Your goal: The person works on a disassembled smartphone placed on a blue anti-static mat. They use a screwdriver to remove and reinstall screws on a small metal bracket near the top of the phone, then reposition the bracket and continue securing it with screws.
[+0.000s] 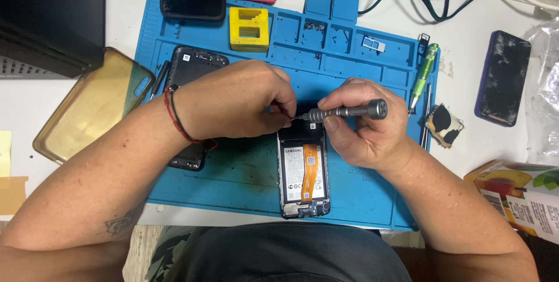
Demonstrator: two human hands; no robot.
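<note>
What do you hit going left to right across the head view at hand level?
Yellowish clear phone case → black back cover → left hand → opened phone → grey screwdriver in right hand → green pen-shaped tool → dark phone with purple edge.

Both forearms are bare, no sleeves. The left hand (233, 103) has a red and black cord bracelet (176, 116) round its wrist, and further up that forearm, away from the bracelet, sits a dark tattoo (121, 222). The right hand (364, 125) wears nothing
</note>
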